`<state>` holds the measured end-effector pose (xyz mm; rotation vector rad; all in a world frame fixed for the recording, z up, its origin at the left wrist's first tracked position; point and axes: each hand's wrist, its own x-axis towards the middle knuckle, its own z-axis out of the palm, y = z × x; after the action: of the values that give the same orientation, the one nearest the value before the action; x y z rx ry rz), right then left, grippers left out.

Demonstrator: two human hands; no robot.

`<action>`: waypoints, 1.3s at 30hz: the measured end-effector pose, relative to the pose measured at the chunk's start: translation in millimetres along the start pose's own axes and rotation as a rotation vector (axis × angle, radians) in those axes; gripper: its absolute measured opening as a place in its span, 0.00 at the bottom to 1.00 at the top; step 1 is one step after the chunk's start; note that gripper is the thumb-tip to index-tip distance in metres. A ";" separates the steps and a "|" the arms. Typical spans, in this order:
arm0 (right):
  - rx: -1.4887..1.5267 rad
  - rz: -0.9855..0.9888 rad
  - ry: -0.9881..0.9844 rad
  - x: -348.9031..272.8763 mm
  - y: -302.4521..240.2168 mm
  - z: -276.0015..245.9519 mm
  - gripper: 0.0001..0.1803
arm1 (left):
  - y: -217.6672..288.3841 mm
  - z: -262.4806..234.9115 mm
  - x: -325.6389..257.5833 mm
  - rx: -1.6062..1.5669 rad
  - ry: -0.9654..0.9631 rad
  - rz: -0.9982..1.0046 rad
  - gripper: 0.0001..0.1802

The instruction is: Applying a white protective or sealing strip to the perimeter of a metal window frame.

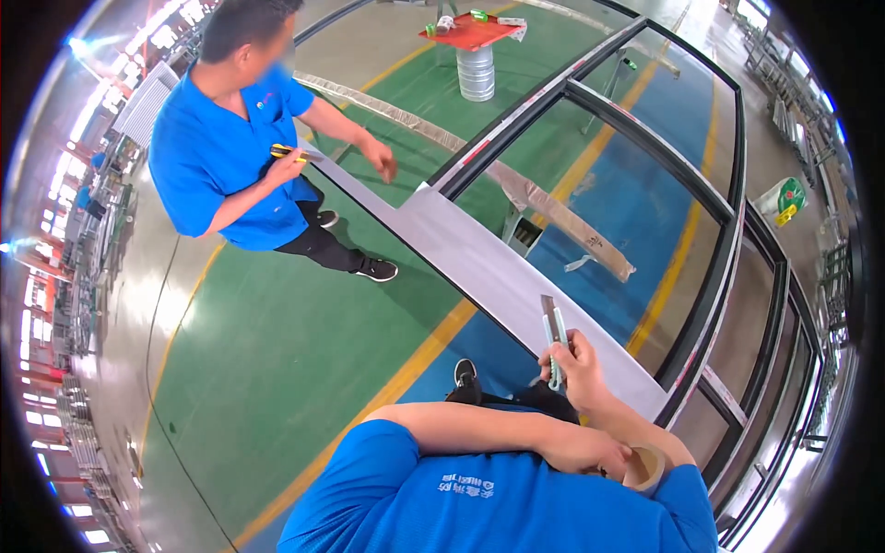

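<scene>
Dark frame (645, 144) ahead bears a pale strip (489, 258) along its near edge; beyond its right edge, a bucket (784, 199), contents indistinct. By the strip's right end, left hand (587, 450), fingertips hidden, grips a tape roll (653, 468); right hand (581, 370) clasps a utility knife (553, 334).

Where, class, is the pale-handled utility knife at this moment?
In the head view, the pale-handled utility knife is right of centre, in the person's right hand, with the long pale panel behind it.

1. Bright light comes from glaring white rectangular windows (44, 420) at left.
2. Soft shadows darken the smooth green floor (267, 341).
3. Fisheye distortion bends outer lines; corners fall black; centre looks sharp.
</scene>
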<state>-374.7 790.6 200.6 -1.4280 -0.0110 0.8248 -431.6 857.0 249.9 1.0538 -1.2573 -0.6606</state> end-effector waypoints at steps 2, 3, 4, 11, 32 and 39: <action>0.036 -0.039 0.089 7.1 -5.7 7.9 0.13 | 22.0 -12.1 -26.8 0.000 0.248 0.051 0.05; 0.044 -0.044 0.146 8.1 -12.0 13.8 0.12 | 24.8 -24.9 -43.2 0.099 0.385 0.128 0.08; -0.004 -0.025 0.141 12.3 -11.1 11.9 0.11 | 32.1 -34.2 -70.0 0.058 0.494 -0.117 0.10; 0.208 -0.127 0.149 68.0 -23.1 12.9 0.10 | -17.6 -121.0 -282.5 1.153 1.394 -0.872 0.21; 0.253 -0.185 0.320 190.9 -97.3 134.9 0.12 | -3.8 -313.7 -387.8 1.242 0.745 -1.309 0.47; 0.203 -0.149 0.329 235.0 -108.1 184.9 0.08 | 21.9 -316.8 -459.3 1.305 0.615 -1.256 0.47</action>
<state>-237.5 1076.6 221.5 -1.3372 0.2098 0.4486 -234.4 1351.4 81.1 2.9298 -0.1902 -0.2347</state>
